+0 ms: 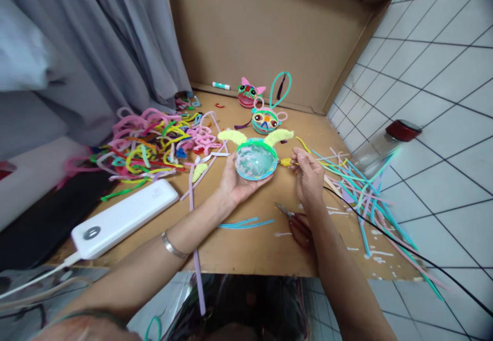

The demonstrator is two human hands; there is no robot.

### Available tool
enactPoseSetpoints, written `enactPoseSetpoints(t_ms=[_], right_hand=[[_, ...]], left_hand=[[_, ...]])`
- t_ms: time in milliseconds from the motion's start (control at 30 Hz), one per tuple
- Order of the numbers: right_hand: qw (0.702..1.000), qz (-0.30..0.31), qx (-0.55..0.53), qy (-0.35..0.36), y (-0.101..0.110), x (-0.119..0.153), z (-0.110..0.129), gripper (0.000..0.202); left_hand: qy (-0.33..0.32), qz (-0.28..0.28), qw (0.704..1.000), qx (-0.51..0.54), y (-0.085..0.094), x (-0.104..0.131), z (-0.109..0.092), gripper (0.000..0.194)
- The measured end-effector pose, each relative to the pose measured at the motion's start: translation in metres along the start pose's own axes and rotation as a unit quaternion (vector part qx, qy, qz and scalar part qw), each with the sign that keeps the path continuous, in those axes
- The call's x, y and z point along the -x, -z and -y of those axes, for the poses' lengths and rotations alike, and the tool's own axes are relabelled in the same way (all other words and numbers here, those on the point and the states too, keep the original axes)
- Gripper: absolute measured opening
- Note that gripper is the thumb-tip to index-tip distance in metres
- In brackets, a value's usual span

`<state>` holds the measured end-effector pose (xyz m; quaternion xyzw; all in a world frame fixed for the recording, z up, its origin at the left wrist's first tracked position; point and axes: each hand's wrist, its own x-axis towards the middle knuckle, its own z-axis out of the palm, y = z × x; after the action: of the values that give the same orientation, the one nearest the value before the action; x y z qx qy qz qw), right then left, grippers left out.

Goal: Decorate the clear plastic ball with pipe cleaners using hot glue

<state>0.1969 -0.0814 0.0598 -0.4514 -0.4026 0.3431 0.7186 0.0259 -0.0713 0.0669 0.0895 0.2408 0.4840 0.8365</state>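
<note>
My left hand holds up a round, shallow, greenish half-shell with its hollow side facing me. A green fuzzy pipe cleaner edges its top, and two pale yellow fuzzy ears stick up from it. To the right of the shell my right hand is closed, thumb and fingers pinched together; what they hold is hidden. A yellow tip, looking like a hot glue gun's nozzle, shows just left of those fingers, pointing at the shell. Red-handled scissors lie below my right hand, partly covered by the wrist.
Colourful pipe cleaners are heaped at left, with a white power bank before them. Two decorated animal faces and a marker lie at the back. Loose strips, a black cable and a red-lidded bottle are at right.
</note>
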Motion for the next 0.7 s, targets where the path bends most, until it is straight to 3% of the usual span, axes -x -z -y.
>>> enactPoseSetpoints(t_ms=[67, 233, 367, 533, 700], right_hand=[[1.0, -0.003, 0.003, 0.017, 0.001, -0.002, -0.001, 0.023], [0.999, 0.005, 0.018, 0.044, 0.0, 0.0, -0.006, 0.031], [0.995, 0.027, 0.075, 0.058, -0.004, 0.006, -0.009, 0.029], [0.984, 0.008, 0.15, 0.093, -0.008, 0.012, -0.006, 0.018], [0.984, 0.016, 0.143, 0.102, -0.009, 0.016, -0.007, 0.011]], left_hand=[[-0.026, 0.003, 1.0, 0.002, 0.0, -0.001, -0.006, 0.043], [-0.063, 0.013, 0.998, 0.001, 0.003, -0.005, -0.014, 0.05], [-0.063, 0.012, 0.998, 0.004, 0.005, -0.006, -0.013, 0.049], [-0.049, -0.013, 0.998, 0.026, 0.0, -0.002, -0.013, 0.045], [-0.018, -0.012, 1.0, 0.02, -0.001, 0.0, -0.014, 0.051]])
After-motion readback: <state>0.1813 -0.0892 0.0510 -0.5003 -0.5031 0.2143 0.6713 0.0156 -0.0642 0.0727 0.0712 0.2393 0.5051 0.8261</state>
